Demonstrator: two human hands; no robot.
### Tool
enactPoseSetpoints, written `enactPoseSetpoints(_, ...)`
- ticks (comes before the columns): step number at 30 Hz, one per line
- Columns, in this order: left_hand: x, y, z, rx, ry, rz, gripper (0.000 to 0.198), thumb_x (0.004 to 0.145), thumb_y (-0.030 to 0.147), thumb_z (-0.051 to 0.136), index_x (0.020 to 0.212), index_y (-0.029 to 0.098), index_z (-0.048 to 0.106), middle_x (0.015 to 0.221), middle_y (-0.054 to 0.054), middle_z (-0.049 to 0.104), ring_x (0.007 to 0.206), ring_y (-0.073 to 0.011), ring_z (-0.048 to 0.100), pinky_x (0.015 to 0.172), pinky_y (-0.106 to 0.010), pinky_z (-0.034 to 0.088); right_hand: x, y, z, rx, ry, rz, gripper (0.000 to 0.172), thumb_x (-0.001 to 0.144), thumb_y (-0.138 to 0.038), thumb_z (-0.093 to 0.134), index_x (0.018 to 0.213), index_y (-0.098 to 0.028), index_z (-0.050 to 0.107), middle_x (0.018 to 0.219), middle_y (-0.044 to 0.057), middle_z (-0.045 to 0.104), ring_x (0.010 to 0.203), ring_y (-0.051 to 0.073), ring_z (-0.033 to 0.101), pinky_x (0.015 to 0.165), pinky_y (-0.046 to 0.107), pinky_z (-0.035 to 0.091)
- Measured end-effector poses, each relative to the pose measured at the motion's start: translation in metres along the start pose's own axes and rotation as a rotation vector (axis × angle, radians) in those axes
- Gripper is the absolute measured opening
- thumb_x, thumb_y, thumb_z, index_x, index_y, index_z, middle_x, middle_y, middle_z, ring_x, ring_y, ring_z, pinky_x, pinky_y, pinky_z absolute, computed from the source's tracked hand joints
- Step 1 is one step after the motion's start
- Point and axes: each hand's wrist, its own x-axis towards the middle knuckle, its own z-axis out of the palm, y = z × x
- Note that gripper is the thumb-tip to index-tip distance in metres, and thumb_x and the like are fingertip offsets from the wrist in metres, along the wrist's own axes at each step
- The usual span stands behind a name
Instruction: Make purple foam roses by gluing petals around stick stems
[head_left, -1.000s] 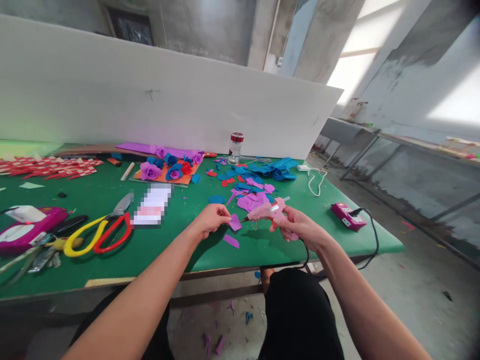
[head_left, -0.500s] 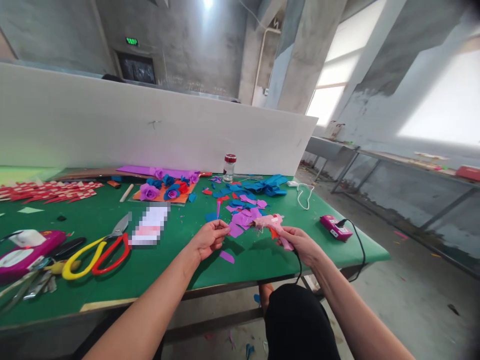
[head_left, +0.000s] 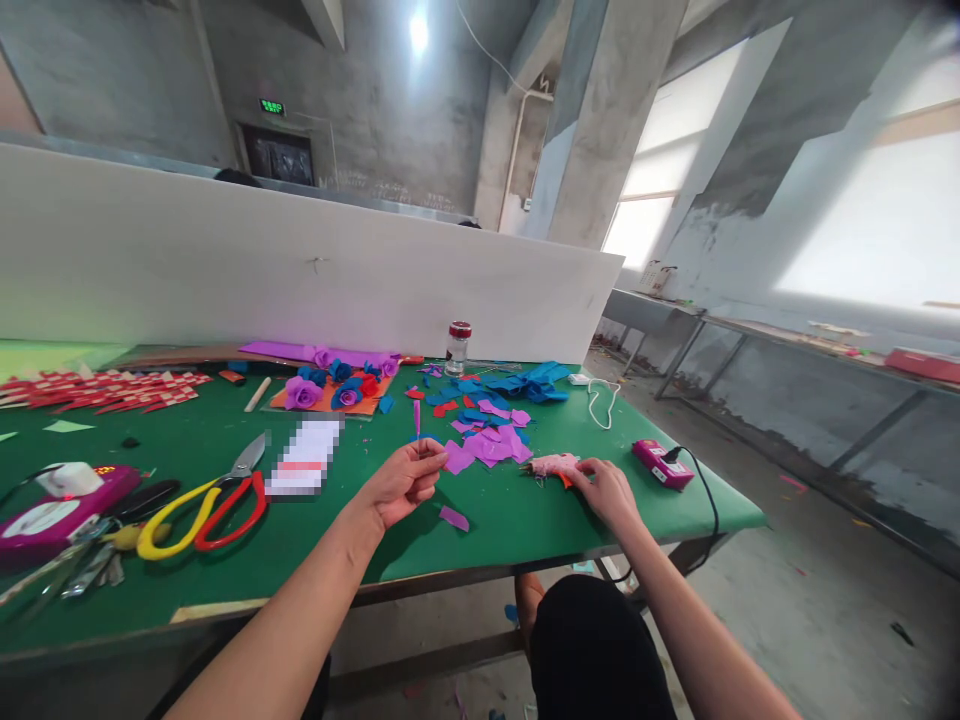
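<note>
In a pinch, my left hand (head_left: 409, 480) holds a thin stick upright, with a narrow purple paper roll (head_left: 417, 418) at its top. My right hand (head_left: 606, 490) has its fingers on the handle end of a pink glue gun (head_left: 553, 465), which rests on the green table with its nozzle pointing left. Cut purple paper pieces (head_left: 501, 443) lie between my hands. A single purple scrap (head_left: 454, 518) is nearer the table's front edge.
Yellow-and-red-handled scissors (head_left: 180, 515) lie at left, near a magenta power strip (head_left: 105, 510). Paper roses (head_left: 304, 392) sit on an orange sheet. A red-lidded jar (head_left: 457, 348) stands before the white board (head_left: 375, 270). Another power strip (head_left: 661, 464) is at right, its cord hanging over the edge.
My right hand has lowered the glue gun from above the paper pieces onto the table, slightly right. My left hand has shifted a little left, still holding the stick with the purple roll.
</note>
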Motion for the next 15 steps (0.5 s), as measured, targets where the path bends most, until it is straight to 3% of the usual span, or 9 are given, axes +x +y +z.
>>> enactPoseSetpoints(2, 0.000, 0.001, -0.001, 0.009, 0.008, 0.009, 0.032, 0.063, 0.025, 0.083, 0.071, 0.016, 0.054, 0.053, 0.009, 0.044, 0.036, 0.0012, 0.020, 0.036, -0.016, 0.011, -0.002, -0.026, -0.001, 0.044, 0.104, -0.042, 0.035, 0.084, -0.045, 0.051, 0.093, -0.015, 0.067, 0.093, 0.013, 0.066, 0.087, 0.026, 0.058, 0.080, 0.036, 0.043)
enactPoseSetpoints(4, 0.000, 0.003, -0.002, 0.017, 0.020, 0.008, 0.032, 0.063, 0.025, 0.083, 0.070, 0.016, 0.054, 0.053, 0.009, 0.046, 0.035, 0.0015, 0.019, 0.036, -0.016, 0.010, -0.010, -0.063, -0.004, 0.251, 0.045, -0.163, 0.042, 0.086, -0.040, 0.049, 0.118, -0.014, 0.059, 0.111, 0.013, 0.064, 0.083, 0.022, 0.058, 0.081, 0.035, 0.045)
enactPoseSetpoints(6, -0.001, 0.006, -0.004, 0.018, 0.041, 0.018, 0.032, 0.062, 0.025, 0.084, 0.070, 0.015, 0.054, 0.053, 0.009, 0.047, 0.035, 0.0018, 0.018, 0.035, -0.016, 0.010, -0.026, -0.102, -0.012, 0.420, -0.132, -0.283, 0.051, 0.087, -0.036, 0.050, 0.134, -0.018, 0.048, 0.127, 0.012, 0.058, 0.078, 0.018, 0.059, 0.080, 0.033, 0.047)
enactPoseSetpoints(7, -0.001, 0.008, -0.005, 0.016, 0.058, 0.031, 0.032, 0.061, 0.025, 0.084, 0.070, 0.015, 0.054, 0.052, 0.009, 0.048, 0.035, 0.0018, 0.018, 0.036, -0.016, 0.010, -0.037, -0.119, -0.017, 0.452, -0.281, -0.357, 0.051, 0.086, -0.035, 0.052, 0.135, -0.020, 0.048, 0.128, 0.011, 0.059, 0.078, 0.017, 0.060, 0.078, 0.031, 0.047)
enactPoseSetpoints(10, -0.004, 0.015, -0.010, 0.046, 0.120, 0.093, 0.033, 0.058, 0.027, 0.085, 0.071, 0.016, 0.056, 0.054, 0.008, 0.051, 0.035, 0.0018, 0.020, 0.036, -0.016, 0.011, -0.066, -0.152, -0.034, 0.483, -0.951, -0.639, 0.040, 0.081, -0.040, 0.063, 0.117, -0.022, 0.066, 0.098, 0.003, 0.072, 0.070, 0.014, 0.061, 0.065, 0.021, 0.045)
enactPoseSetpoints(12, -0.006, 0.020, -0.012, 0.117, 0.143, 0.127, 0.033, 0.058, 0.029, 0.084, 0.070, 0.015, 0.056, 0.057, 0.006, 0.053, 0.035, 0.0016, 0.022, 0.036, -0.016, 0.012, -0.071, -0.157, -0.040, 0.524, -1.222, -0.679, 0.030, 0.077, -0.042, 0.068, 0.097, -0.020, 0.074, 0.077, 0.000, 0.071, 0.064, 0.011, 0.059, 0.058, 0.017, 0.042)
enactPoseSetpoints(13, -0.007, 0.022, -0.013, 0.160, 0.146, 0.135, 0.033, 0.058, 0.030, 0.084, 0.070, 0.015, 0.057, 0.056, 0.007, 0.053, 0.036, 0.0014, 0.022, 0.037, -0.017, 0.012, -0.067, -0.155, -0.040, 0.556, -1.236, -0.642, 0.027, 0.076, -0.042, 0.069, 0.088, -0.018, 0.075, 0.070, -0.001, 0.069, 0.061, 0.010, 0.057, 0.056, 0.017, 0.041)
enactPoseSetpoints(15, -0.010, 0.025, -0.011, 0.250, 0.150, 0.141, 0.033, 0.059, 0.033, 0.083, 0.069, 0.016, 0.057, 0.053, 0.008, 0.049, 0.036, 0.0007, 0.022, 0.038, -0.017, 0.012, -0.049, -0.150, -0.033, 0.651, -1.025, -0.458, 0.028, 0.078, -0.043, 0.065, 0.073, -0.016, 0.072, 0.060, -0.002, 0.063, 0.055, 0.010, 0.053, 0.052, 0.018, 0.038)
